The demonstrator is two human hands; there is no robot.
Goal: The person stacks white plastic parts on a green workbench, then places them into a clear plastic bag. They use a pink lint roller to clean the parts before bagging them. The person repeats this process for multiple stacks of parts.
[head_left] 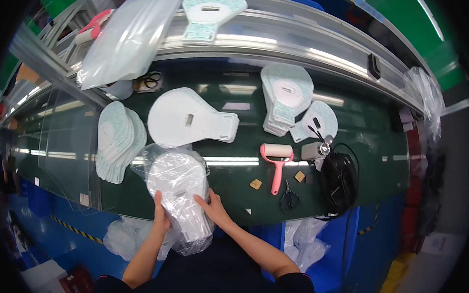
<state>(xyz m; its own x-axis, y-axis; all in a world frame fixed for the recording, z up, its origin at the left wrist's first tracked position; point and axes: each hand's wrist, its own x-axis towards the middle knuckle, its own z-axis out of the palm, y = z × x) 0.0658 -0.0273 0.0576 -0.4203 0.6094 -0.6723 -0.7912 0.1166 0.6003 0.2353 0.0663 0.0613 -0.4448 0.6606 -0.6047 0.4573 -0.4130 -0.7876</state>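
Note:
A clear plastic bag [186,218] wraps a white paddle-shaped panel piece, or a stack of them [175,172]; how many cannot be told. It lies at the table's near edge, narrow end toward me. My left hand [161,217] grips its left side, thumb on top. From the right, my right hand [215,210] clasps the other side, thumb on the plastic. The fingers beneath are hidden. Just beyond lies a larger white paddle-shaped panel [175,114], narrow end to the right. A fanned pile of pale green-patterned panels [119,140] sits to the left.
Farther right are a panel stack [288,91] and a single panel [326,119]. Near them lie a pink-handled lint roller [277,170], black scissors [289,198], small tan blocks [300,176] and a black pouch [340,181]. Plastic bags [134,35] and another panel [209,15] rest on the shelf.

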